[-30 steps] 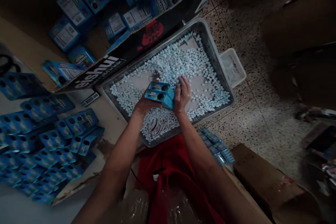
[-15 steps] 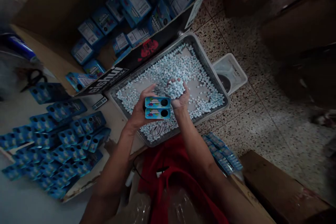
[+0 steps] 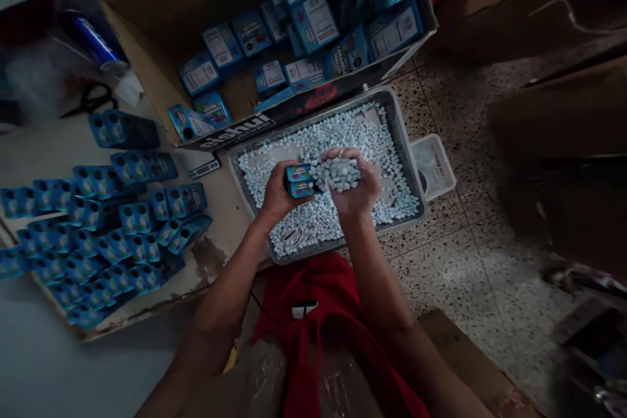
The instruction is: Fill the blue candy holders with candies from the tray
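Note:
My left hand (image 3: 278, 194) is closed round two small blue candy boxes (image 3: 299, 173), one against the other, their printed ends facing up. Cupped beside them, my right hand (image 3: 365, 194) holds a heap of small pale-blue and white candies (image 3: 341, 174). The heap's left edge overlaps the right end of the boxes and hides their round holes. Below both hands lies a grey metal tray (image 3: 415, 212) spread with more of the same candies, thinner in a few patches.
Behind the tray stands an open carton (image 3: 223, 134) of blue boxes. Rows of blue boxes with round holes (image 3: 117, 245) stand on the table to the left, near scissors (image 3: 93, 101), a blue can (image 3: 93, 42) and a small scale (image 3: 204, 168). A white container (image 3: 438, 166) lies right of the tray.
My right hand has brought its candies against the right end of the boxes, covering the holes that showed before. The camera view has shifted, so the carton appears farther right.

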Action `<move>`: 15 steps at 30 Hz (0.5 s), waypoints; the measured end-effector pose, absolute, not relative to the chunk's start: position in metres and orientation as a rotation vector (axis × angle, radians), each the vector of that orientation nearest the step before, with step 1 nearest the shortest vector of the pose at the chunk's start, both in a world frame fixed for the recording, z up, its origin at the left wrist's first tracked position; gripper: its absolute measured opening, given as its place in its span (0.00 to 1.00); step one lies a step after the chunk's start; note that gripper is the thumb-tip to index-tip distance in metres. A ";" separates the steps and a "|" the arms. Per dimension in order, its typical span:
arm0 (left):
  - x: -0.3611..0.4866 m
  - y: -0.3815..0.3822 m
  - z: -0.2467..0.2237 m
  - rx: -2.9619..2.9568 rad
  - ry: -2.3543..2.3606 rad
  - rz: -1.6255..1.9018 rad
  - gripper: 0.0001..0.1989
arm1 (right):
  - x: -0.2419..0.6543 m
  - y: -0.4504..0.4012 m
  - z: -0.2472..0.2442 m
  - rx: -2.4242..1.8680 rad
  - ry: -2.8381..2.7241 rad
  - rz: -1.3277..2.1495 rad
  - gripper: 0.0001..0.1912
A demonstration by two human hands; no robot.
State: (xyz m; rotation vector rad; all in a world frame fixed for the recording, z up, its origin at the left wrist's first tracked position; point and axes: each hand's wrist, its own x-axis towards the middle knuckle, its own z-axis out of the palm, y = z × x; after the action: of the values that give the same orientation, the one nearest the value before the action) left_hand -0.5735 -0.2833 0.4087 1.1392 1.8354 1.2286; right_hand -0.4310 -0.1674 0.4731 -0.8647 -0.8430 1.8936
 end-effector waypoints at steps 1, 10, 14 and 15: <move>-0.573 -0.283 0.409 1.140 1.835 1.236 0.42 | -0.433 -0.168 0.476 -0.851 -0.878 1.890 0.17; -0.571 -0.283 0.409 1.225 1.833 1.289 0.40 | -0.439 -0.173 0.491 -0.836 -1.125 1.777 0.20; -0.573 -0.287 0.400 1.192 1.860 1.355 0.41 | -0.441 -0.178 0.494 -0.842 -1.101 1.795 0.22; -0.572 -0.288 0.398 1.183 1.852 1.347 0.41 | -0.442 -0.179 0.493 -0.838 -1.061 1.806 0.22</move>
State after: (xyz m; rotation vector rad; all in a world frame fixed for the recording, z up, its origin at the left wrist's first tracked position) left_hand -0.5716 -0.2879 0.3982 1.1828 1.8524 1.3472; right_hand -0.4419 -0.1785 0.4932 -0.8384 -1.0606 1.8063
